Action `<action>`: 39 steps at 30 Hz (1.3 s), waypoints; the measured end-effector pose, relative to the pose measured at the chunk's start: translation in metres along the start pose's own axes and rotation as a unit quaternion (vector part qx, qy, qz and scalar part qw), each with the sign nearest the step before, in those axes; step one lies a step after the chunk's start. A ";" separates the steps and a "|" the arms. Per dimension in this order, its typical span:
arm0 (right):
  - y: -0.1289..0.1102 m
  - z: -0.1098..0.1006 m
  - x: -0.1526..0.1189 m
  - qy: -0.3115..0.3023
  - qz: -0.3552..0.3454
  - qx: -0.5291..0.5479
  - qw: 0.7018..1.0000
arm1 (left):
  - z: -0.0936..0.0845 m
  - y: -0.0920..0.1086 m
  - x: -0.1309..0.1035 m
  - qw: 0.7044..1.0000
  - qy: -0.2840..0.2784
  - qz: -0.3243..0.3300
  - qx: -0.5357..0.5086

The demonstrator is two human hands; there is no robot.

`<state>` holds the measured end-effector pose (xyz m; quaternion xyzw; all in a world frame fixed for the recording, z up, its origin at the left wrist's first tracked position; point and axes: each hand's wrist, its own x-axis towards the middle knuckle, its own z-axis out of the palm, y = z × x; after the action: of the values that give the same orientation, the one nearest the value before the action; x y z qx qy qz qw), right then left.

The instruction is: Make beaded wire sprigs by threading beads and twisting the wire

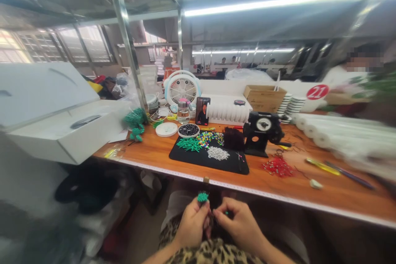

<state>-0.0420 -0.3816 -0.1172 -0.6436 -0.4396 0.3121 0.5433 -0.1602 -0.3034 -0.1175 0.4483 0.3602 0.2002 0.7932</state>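
My left hand (pixel 192 220) is closed around the lower part of a small green bead cluster (pixel 203 197), whose rounded top shows above the thumb. Beside it, my right hand (pixel 237 219) is pinched shut; what sits between its fingertips is too small to make out. A bit of green shows by its curled fingers. Both hands are over my lap, below the table edge. On the black mat (pixel 193 161) in front lie long green beads (pixel 188 144), silver beads (pixel 218 153) and mixed coloured beads (pixel 210 139). Black beads (pixel 188 129) fill a round dish.
A black hand-cranked machine (pixel 262 134) stands right of the mat, near red strung pieces (pixel 278 167), yellow tweezers (pixel 322 166) and white rolls (pixel 340 132). Left are green bundles (pixel 135 123) and a white box (pixel 58 136). A fan (pixel 183 88) stands behind. Another person sits far right.
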 end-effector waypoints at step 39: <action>0.008 0.004 -0.003 0.024 -0.060 -0.047 0.997 | -0.006 -0.014 0.003 0.997 0.070 0.030 0.019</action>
<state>-0.0453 -0.3828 -0.1261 -0.6482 -0.4784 0.2422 0.5407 -0.1630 -0.3057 -0.1330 0.4586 0.4047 0.2479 0.7513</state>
